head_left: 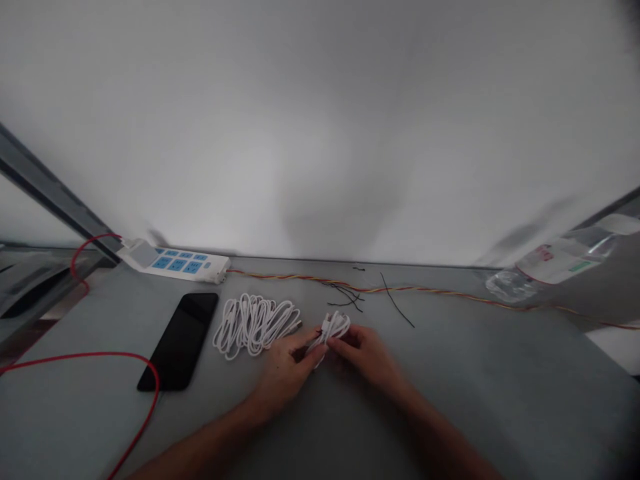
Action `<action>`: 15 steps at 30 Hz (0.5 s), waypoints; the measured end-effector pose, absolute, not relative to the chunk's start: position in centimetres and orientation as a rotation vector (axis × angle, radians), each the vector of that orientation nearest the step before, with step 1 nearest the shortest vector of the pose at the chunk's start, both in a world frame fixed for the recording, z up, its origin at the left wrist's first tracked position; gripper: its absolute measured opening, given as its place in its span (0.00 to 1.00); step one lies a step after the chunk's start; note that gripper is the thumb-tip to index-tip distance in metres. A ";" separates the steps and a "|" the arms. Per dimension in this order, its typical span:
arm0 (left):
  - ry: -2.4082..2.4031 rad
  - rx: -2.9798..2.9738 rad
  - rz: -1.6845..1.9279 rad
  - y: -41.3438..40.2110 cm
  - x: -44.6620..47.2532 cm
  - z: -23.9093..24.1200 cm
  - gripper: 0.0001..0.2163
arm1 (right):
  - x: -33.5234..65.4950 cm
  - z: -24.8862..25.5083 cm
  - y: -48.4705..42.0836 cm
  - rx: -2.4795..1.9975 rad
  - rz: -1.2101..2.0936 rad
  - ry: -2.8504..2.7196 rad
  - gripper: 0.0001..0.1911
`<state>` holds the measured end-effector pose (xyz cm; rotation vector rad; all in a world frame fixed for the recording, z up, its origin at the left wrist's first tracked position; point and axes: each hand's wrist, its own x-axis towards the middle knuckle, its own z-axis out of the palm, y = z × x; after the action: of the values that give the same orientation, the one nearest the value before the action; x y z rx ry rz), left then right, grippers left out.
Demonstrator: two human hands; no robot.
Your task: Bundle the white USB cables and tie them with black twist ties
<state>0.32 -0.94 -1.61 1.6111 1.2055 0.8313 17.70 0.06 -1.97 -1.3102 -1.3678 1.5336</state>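
Observation:
A small coiled white cable [336, 325] is held between my two hands, just above the grey table. My left hand [286, 365] pinches the bundle from its left side, thumb and fingers closed on it. From the other side my right hand [367, 353] grips the same bundle with thumb and fingertips. Left of my hands lies a row of coiled white cables [255, 325], close to my left hand. Several black twist ties [347, 297] are scattered behind the bundle, and a longer one [397, 303] rests to their right. Parts of the held cable are hidden by my fingers.
A black phone [181, 340] lies left of the cables, with a red cable [135, 357] crossing its lower corner. Behind it sits a white power strip [180, 264] with blue sockets. Twisted coloured wires [440, 291] run along the table's back. A clear plastic bottle [560, 260] is at right.

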 end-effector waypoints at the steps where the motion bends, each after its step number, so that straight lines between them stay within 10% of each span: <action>1: 1.212 1.599 0.834 -1.0 0.4 -1.6 0.18 | 17.7 -1.9 0.0 -1.325 1.530 -1.372 0.13; 15: 1.203 1.190 0.925 -0.2 0.7 -2.3 0.21 | 17.0 -1.6 -0.8 -1.426 1.248 -1.503 0.14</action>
<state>0.73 -0.20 -2.32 1.1904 1.2033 0.9246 17.02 -0.81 -1.63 -1.4260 -1.5033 1.2484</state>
